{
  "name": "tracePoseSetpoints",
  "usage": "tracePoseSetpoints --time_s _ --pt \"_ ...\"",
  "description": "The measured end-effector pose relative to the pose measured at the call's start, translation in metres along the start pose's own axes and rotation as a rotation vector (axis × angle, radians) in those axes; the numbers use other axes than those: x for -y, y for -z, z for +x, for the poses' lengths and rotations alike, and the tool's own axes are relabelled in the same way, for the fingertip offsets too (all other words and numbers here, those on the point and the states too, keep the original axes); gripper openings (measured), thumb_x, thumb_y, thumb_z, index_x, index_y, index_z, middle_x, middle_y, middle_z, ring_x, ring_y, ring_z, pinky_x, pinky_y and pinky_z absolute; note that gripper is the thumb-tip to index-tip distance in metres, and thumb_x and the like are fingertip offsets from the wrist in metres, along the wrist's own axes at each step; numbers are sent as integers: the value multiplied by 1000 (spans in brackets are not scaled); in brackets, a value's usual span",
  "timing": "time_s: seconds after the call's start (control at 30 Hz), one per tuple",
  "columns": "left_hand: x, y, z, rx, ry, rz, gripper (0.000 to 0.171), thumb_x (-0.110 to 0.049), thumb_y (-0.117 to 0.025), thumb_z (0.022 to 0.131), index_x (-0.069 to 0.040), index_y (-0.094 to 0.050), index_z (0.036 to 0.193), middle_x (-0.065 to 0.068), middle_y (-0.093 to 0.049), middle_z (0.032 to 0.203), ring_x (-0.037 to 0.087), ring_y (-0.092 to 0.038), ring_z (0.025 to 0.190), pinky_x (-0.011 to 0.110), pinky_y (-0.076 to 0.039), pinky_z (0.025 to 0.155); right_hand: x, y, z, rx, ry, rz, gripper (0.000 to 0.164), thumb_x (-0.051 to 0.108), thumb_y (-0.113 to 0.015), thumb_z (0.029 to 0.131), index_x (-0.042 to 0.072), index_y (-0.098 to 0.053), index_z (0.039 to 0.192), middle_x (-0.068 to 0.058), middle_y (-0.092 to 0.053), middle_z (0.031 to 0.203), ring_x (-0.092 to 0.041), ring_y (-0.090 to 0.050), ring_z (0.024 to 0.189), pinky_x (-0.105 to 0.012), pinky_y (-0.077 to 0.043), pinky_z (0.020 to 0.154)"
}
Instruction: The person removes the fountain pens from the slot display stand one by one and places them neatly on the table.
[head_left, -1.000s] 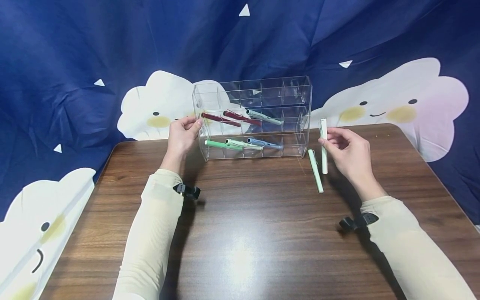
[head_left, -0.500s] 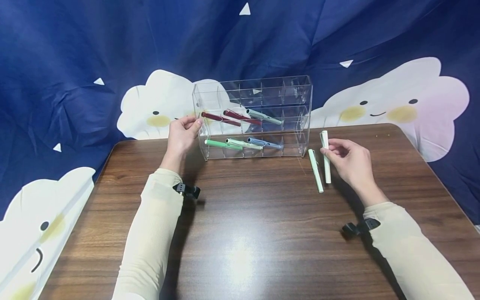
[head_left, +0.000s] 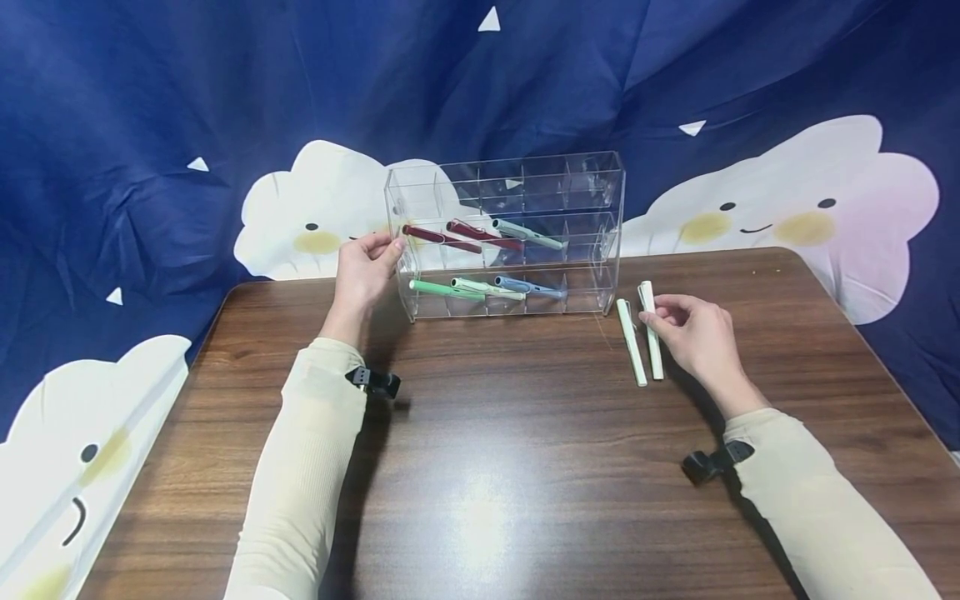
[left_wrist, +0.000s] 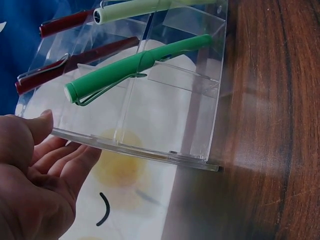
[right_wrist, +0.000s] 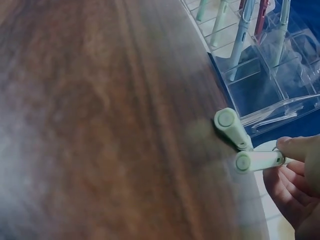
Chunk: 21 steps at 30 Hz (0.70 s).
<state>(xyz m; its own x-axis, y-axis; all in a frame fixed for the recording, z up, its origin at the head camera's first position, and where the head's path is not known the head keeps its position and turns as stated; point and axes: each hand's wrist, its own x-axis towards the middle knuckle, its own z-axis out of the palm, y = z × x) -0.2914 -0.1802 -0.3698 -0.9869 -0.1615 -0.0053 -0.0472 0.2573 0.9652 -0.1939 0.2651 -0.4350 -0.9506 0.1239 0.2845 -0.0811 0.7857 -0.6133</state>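
My left hand (head_left: 363,271) pinches the left side wall of a clear acrylic pen rack (left_wrist: 195,115) between thumb and fingers. At the rack's right, my right hand (head_left: 701,337) holds a pale whitish-green pen (head_left: 656,358) with thumb and fingertips, low over the table. Just left of it a pale green pen (head_left: 632,343) lies on the wood, roughly parallel. Two dark red pens, one of them the left red pen (head_left: 442,239), and a mint pen (head_left: 531,234) rest in the middle tier. Below sit a bright green pen (left_wrist: 110,75), a light green pen (head_left: 487,289) and a blue pen (head_left: 531,288).
The brown wooden table (head_left: 480,417) reaches back to a dark blue curtain (head_left: 525,75) printed with white clouds. No pens show in the rack's top tier. Each wrist carries a small black camera, such as the right camera (head_left: 705,467).
My right hand has moved down and toward me, lowering the whitish-green pen beside the pen on the table. The left hand, rack and pens in it have not visibly moved.
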Motion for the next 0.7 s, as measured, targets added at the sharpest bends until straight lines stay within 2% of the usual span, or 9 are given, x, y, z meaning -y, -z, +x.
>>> tracePoseSetpoints --time_s 0.13,0.37,0.6,0.7 --pt "0 0 0 -4 5 -2 40 -18 -68 108 3 -65 143 25 -72 138 35 -71 129 31 -62 104 -3 -3 0 17 -3 -14 35 23 -82 97 -4 -78 118 -18 -80 93 -7 -58 74 -26 -41 73" --pt "-1 -1 -1 -8 9 11 41 -19 -68 108 2 -65 143 25 -72 138 34 -71 129 30 -62 103 -5 -6 1 45 9 -36 34 22 -82 96 -6 -78 115 -19 -80 90 -8 -61 71 -33 -42 75" --pt "0 0 0 1 -17 -13 40 -16 -68 108 6 -66 141 27 -72 137 34 -71 127 33 -62 104 -4 -8 1 92 6 -61 34 20 -79 99 -10 -76 115 -22 -80 92 -34 -74 79 -53 -51 85" --pt "0 -1 0 1 -14 -14 40 -16 -68 108 5 -66 141 27 -72 137 34 -71 125 33 -63 103 -3 -9 2 104 3 -66 34 20 -77 100 -11 -76 114 -22 -79 90 -37 -73 81 -54 -50 87"
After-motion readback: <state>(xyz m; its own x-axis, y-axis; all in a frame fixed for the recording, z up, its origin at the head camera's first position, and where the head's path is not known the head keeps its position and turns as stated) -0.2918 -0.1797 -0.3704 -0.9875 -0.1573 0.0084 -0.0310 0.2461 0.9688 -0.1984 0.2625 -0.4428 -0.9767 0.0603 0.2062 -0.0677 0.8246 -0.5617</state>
